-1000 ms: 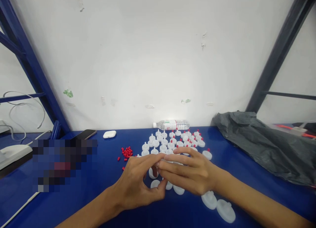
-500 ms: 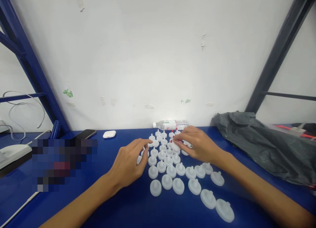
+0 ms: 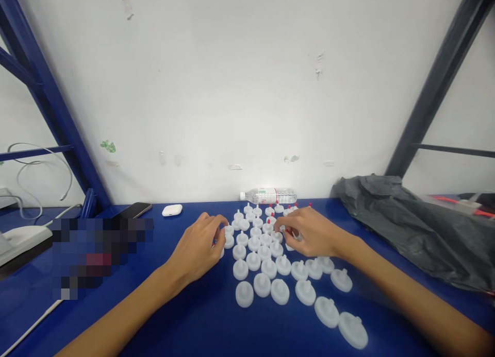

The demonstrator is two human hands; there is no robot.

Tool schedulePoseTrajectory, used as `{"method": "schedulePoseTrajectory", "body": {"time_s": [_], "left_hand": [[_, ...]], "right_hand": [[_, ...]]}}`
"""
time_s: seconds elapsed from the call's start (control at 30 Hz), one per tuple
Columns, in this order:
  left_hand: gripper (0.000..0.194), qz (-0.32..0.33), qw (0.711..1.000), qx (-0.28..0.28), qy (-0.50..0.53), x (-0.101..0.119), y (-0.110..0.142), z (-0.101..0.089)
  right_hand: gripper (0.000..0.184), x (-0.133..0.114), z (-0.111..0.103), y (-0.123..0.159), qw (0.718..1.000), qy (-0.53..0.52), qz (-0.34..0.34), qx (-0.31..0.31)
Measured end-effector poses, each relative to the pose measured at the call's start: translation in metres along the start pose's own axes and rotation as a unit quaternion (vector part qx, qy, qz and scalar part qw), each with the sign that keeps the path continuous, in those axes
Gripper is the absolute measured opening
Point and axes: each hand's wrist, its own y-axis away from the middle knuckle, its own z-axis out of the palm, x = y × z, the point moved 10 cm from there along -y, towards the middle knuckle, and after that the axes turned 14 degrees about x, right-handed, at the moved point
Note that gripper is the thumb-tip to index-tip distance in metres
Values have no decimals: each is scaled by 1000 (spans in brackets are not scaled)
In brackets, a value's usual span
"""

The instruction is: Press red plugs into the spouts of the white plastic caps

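Many whitish, translucent round plastic pieces, each with a short stem on top, stand in loose rows on the blue table; one is this near round piece (image 3: pixel 244 294). Several at the back carry small red tips, such as this red tip (image 3: pixel 268 222). My left hand (image 3: pixel 201 246) is at the left edge of the group, fingers curled beside the outer pieces. What it holds, if anything, is hidden. My right hand (image 3: pixel 309 231) is over the back right pieces, fingers bent and closed close to the red-tipped ones. Its fingertips hide whatever is between them.
A clear plastic bottle (image 3: pixel 266 196) lies along the wall behind the pieces. To the left are a white earphone case (image 3: pixel 172 210), a phone (image 3: pixel 137 210) and a white cable (image 3: pixel 36 323). A dark grey plastic bag (image 3: pixel 410 228) covers the right side.
My left hand has drawn back leftwards and its fingers have curled in. My right hand has shifted slightly right and down, uncovering more red tips at the back. The pieces stand much as before.
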Motion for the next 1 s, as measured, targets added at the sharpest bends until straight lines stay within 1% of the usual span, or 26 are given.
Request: {"method": "schedulePoseTrajectory", "body": {"time_s": [0.13,0.23,0.37,0.47,0.6,0.7,0.77,0.83,0.97,1.0], "left_hand": [[22,-1,1000,-17,-21,-3,3,6],[23,11,999,-28,-35,-2,5,9],[28,34,998,-40,-35,1,6,12],[29,36,998,-34,-26,2,5,10],[26,17,1000,-3,0,1,2,0],[22,14,998,36,56,4,0,-9],[17,26,990,72,115,11,0,-16],[13,41,980,103,166,19,2,-22],[6,75,962,141,219,39,12,-30],[6,84,958,148,229,44,15,-31]], "right_hand": [[24,-5,3,0,1000,0,-15,-6],[25,-5,4,-1,1000,5,-17,-5],[26,-7,3,-1,1000,-2,-15,11],[26,-8,1,0,1000,-4,-18,26],[27,-9,-4,0,997,7,-31,68],[27,-15,-8,0,994,2,-47,94],[28,-23,-8,0,993,3,-59,100],[35,-32,-7,1,992,15,-70,101],[51,-55,-6,2,989,23,-92,116],[52,-61,-7,2,987,20,-98,122]]}}
